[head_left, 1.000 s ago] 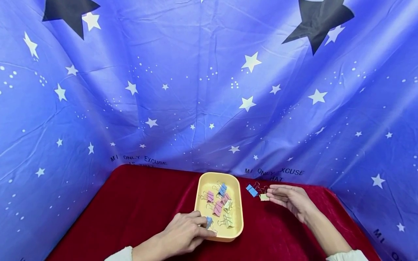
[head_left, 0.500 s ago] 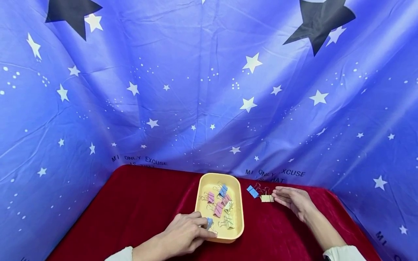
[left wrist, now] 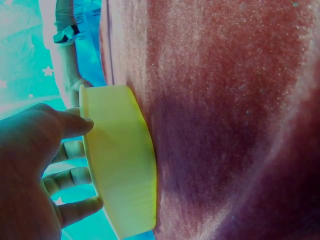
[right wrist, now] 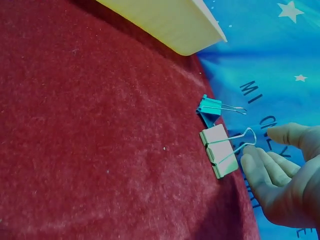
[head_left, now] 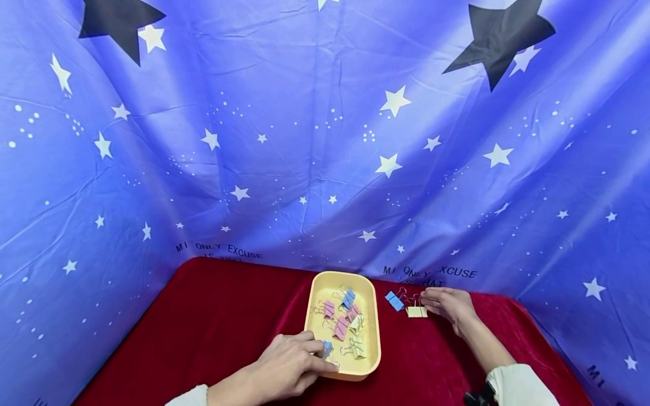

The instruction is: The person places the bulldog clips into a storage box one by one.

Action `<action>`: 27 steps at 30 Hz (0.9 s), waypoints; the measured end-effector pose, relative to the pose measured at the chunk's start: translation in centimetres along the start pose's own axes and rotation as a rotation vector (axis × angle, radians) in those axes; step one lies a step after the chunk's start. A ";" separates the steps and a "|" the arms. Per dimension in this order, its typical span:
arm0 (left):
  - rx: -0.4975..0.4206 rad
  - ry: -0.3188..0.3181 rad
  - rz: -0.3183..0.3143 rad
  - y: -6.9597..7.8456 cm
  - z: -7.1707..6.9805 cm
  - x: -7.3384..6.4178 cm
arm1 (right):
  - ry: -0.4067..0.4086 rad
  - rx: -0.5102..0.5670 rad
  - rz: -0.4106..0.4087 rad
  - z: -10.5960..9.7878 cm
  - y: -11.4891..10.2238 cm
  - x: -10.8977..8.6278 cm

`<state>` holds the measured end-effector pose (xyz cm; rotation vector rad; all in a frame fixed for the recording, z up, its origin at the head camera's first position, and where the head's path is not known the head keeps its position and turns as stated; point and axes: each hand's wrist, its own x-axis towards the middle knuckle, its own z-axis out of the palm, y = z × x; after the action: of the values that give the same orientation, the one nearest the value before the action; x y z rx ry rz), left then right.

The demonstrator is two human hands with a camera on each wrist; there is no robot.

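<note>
My left hand [head_left: 297, 361] holds the near left corner of a yellow plastic box [head_left: 377, 332], fingers over its rim and the thumb at the edge, as the left wrist view [left wrist: 30, 165] also shows. Pink, blue and pale yellow binder clips lie inside; a blue one [head_left: 327, 348] is partly hidden by the fingers. Right of the box, a blue binder clip [head_left: 394, 300] and a pale yellow binder clip [head_left: 417, 312] rest side by side on the cloth. Beside the yellow clip's wire handles is my right hand [head_left: 451, 306], thumb and fingers apart in the right wrist view.
Dark red velvet cloth [head_left: 223, 316] covers the table. A blue star-printed curtain [head_left: 284, 169] rises right behind the table's back edge and along both sides. A small black object [head_left: 479, 396] shows by the right sleeve.
My right hand drew back from the yellow clip, uncovering it, then came close to its wire handles again. The left hand stays on the box. The head view has shifted slightly.
</note>
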<state>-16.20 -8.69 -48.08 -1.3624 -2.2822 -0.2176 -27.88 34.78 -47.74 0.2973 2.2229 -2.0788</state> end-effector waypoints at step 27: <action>0.001 -0.007 -0.003 0.0 0.1 0.0 | -0.111 -0.386 -0.033 -0.8 0.1 -1.3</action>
<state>-16.26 -8.65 -48.14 -1.3615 -2.2903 -0.2124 -26.58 35.45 -47.52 0.1129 2.5032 -1.5848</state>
